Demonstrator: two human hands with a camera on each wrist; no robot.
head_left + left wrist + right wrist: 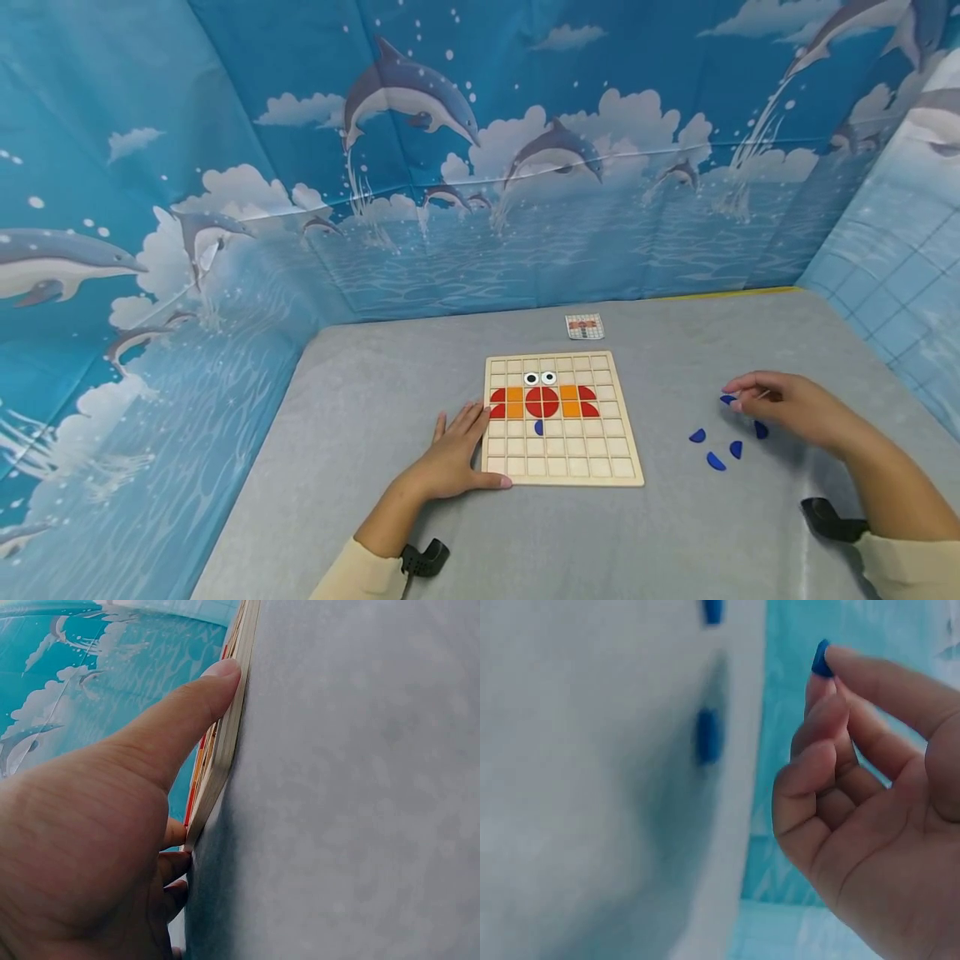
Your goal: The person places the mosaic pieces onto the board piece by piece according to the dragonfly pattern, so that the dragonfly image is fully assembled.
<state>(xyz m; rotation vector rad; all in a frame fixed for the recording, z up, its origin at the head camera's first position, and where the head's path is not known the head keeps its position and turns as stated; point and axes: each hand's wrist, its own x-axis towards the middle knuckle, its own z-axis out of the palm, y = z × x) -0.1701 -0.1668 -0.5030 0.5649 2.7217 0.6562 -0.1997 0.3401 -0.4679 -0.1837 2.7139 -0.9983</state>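
My right hand pinches a blue half-circle piece between thumb and index finger, over the right side of the table. Several more blue half-circle pieces lie on the cloth below and left of it. My left hand rests at the near left corner of a wooden grid board, thumb on the front edge and straight fingers along the left side. On the board lie red quarter-circles, orange squares, two eye discs and one blue half-circle.
A small pattern card lies behind the board. The table is covered in grey cloth. A blue dolphin-print curtain hangs behind and to both sides. Black wrist straps sit at the cuffs.
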